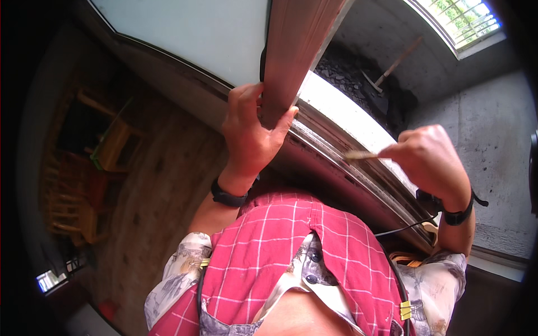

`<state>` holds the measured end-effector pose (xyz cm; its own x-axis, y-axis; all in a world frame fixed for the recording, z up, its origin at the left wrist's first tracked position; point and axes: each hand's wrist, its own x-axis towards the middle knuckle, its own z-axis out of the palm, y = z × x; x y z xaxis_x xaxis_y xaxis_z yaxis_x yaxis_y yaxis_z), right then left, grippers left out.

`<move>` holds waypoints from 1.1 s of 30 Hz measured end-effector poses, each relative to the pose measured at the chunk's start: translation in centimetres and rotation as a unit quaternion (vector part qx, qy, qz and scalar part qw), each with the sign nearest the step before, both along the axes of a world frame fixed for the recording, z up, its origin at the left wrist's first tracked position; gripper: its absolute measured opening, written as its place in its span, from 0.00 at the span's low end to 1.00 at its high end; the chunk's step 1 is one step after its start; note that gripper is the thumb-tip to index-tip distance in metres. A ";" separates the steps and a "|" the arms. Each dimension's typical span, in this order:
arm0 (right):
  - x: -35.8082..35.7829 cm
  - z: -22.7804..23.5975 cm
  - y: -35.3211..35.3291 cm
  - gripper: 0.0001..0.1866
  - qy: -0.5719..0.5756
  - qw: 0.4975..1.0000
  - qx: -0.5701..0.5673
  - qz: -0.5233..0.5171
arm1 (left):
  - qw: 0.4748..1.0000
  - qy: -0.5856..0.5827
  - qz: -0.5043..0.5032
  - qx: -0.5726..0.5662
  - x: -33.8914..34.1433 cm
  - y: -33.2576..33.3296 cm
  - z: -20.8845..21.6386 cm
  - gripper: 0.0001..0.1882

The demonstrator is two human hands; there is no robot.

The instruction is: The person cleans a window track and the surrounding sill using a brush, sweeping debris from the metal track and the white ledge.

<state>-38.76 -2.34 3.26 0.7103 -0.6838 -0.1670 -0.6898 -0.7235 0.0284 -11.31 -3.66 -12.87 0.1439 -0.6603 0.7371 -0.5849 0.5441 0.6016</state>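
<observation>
My left hand (253, 126) is closed round the lower end of a brown window sash frame (300, 50), with the thumb on its right side and the fingers on its left. To the right, my right hand (427, 154) is closed on a small tan brush (361, 155); most of its handle is hidden in the fist. The brush tip is over the window track (364, 168), a grooved metal rail with dirt along it that runs from the middle down to the lower right. I cannot tell whether the tip touches the rail.
A pale glass pane (190, 39) fills the upper left. Outside the track are a white sill (342, 103), rubble (339, 73), a wooden-handled pick (389, 73) and a barred window (465, 22). Wooden chairs (84, 196) stand at the left on the wood floor (162, 185).
</observation>
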 end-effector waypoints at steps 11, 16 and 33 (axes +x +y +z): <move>1.8 -7.7 -0.3 0.17 -0.083 0.994 -0.066 -0.018 | 0.999 0.032 -0.032 0.001 -0.4 0.2 0.3 0.31; -3.4 -0.4 3.8 0.12 0.069 0.994 0.052 -0.072 | 1.000 0.012 -0.022 -0.003 -0.3 0.4 0.3 0.31; -6.9 -3.2 6.6 0.17 0.007 0.988 0.033 -0.150 | 0.999 0.028 -0.023 -0.008 -0.3 0.2 -0.1 0.31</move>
